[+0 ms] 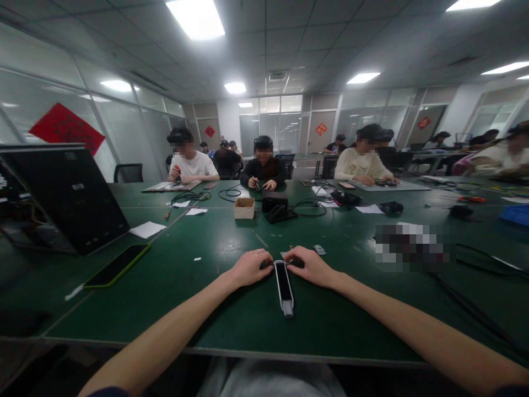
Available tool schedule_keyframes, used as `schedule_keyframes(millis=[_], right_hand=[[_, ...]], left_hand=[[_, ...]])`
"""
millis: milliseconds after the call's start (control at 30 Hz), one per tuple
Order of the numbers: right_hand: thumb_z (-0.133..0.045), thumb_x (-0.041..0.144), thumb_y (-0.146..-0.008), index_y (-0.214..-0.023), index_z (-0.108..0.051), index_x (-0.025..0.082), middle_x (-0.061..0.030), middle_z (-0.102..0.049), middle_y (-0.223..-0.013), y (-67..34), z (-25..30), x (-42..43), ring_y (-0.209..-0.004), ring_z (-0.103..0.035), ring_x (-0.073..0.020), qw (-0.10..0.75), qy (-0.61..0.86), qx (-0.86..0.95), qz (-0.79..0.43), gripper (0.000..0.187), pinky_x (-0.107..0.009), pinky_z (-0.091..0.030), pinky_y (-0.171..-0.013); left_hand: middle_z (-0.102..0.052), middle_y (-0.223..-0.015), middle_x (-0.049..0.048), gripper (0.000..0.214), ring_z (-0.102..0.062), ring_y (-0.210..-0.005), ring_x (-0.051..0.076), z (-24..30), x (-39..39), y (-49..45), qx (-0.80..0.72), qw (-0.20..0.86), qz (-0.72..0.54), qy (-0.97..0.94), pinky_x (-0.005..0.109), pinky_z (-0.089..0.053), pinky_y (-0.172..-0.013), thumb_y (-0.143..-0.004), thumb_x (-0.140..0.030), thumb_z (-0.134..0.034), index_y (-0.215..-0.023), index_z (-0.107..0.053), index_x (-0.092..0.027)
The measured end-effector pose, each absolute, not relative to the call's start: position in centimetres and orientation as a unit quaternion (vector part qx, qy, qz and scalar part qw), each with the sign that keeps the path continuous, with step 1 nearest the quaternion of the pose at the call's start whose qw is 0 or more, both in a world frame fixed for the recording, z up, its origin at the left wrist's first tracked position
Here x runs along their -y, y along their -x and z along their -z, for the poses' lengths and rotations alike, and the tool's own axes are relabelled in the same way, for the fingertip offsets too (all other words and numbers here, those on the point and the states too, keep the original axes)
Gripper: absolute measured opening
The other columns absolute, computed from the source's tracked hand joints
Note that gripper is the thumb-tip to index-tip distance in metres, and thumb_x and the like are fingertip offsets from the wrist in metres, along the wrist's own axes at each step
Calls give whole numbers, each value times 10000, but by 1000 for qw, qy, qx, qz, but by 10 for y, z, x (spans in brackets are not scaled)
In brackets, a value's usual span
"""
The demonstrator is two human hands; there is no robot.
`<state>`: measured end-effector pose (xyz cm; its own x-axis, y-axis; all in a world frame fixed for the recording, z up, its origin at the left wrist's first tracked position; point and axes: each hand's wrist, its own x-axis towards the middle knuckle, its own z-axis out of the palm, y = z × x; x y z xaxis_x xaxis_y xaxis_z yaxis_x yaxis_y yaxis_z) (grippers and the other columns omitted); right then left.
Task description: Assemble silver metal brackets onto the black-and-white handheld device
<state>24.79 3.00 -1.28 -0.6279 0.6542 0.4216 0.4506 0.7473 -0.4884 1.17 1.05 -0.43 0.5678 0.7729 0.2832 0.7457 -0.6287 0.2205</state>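
Although only the head view shows the work, it shows it plainly: a slim device [284, 286] lies on the green table [206, 325], straight ahead of the person, its long axis pointing away from them. The left hand [249, 267] and right hand [312, 266] meet at its far end, fingers curled together and pinching that end from either side. Something dark shows at the fingertips of each hand, but I cannot tell what it is.

As for progress, the body looks whole along the length in view, and a small metal plate [319, 250] lies loose just beyond the right hand. I judge the work to be at the far end only and not finished, since both hands are on it. Whether that end is open is hidden.

The device is a narrow bar with rounded corners, a glossy black face in a pale rim and a grey tip nearest the person. The table is matt with a dull sheen.

To the left are a dark phone [117, 266] in a green case, a black laptop [61, 193] and a paper [147, 229]. A small cardboard box [244, 208] stands farther off, and co-workers [264, 168] sit opposite.
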Motion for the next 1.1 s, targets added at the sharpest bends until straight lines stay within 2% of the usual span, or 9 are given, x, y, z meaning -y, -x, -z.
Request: schedule_keyframes(millis=[667, 933, 1100], right_hand=[[-613, 200, -827, -1010, -623, 184, -44, -650, -961, -249, 7, -26, -865, -600, -178, 287, 302, 890, -183, 184, -337, -513, -783], [-535, 194, -853, -989, -631, 172, -81, -656, -982, -274, 5, -53, -920, -586, -212, 310, 348, 883, -60, 168, -378, -484, -834], [-521, 189, -857, -987, -649, 166, -96, -650, -1010, -295, 11, -73, -968, -567, -234, 261, 379, 888, -12, 183, -410, -461, -874]], left_hand=[[-643, -882, 18, 121, -610, -773, 151, 5, -12, -11, -423, 37, -180, -887, 242, -448, -678, -865, -254, -576, -953, -624, -186], [-641, -879, 22, 117, -605, -793, 155, -4, -7, -13, -425, 49, -175, -887, 240, -451, -688, -856, -238, -586, -947, -626, -176], [-638, -905, 26, 134, -608, -809, 159, -7, -5, -13, -426, 51, -173, -887, 251, -462, -703, -864, -261, -580, -963, -624, -183]])
